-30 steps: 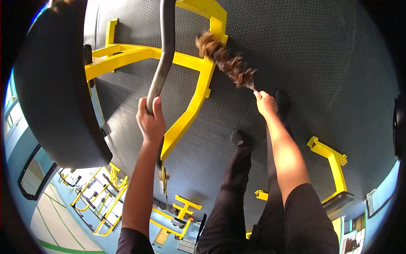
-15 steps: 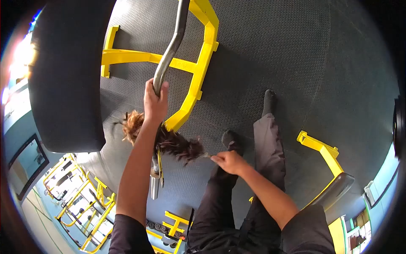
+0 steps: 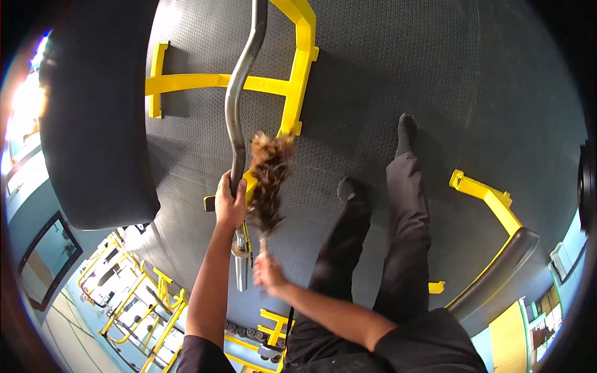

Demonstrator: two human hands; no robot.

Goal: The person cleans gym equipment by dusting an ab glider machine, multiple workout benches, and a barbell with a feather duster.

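Observation:
My left hand [image 3: 229,204] is wrapped around a bent metal EZ curl bar [image 3: 234,112], near its lower end. In my right hand [image 3: 268,273] is the handle of a feather duster [image 3: 270,180], held closed in the fist and slightly blurred. The duster's brown, fluffy head points up and away from me, just right of the bar. Its upper tip overlaps the yellow frame [image 3: 300,74] in view; whether it touches cannot be made out. Below my left hand, the bar's straight silver end sleeve [image 3: 241,273] sticks out.
A large black pad [image 3: 96,118] stands at the left. At the right is another yellow frame [image 3: 497,202] with a dark padded roller [image 3: 497,276]. Dark textured matting [image 3: 398,68] covers the floor under my feet. Yellow gym machines [image 3: 134,298] and a mirror [image 3: 50,261] are farther back.
My right hand has swung left and down, turning the duster from crosswise to nearly upright, right of the bar. My left hand appears lower, still gripping the bar.

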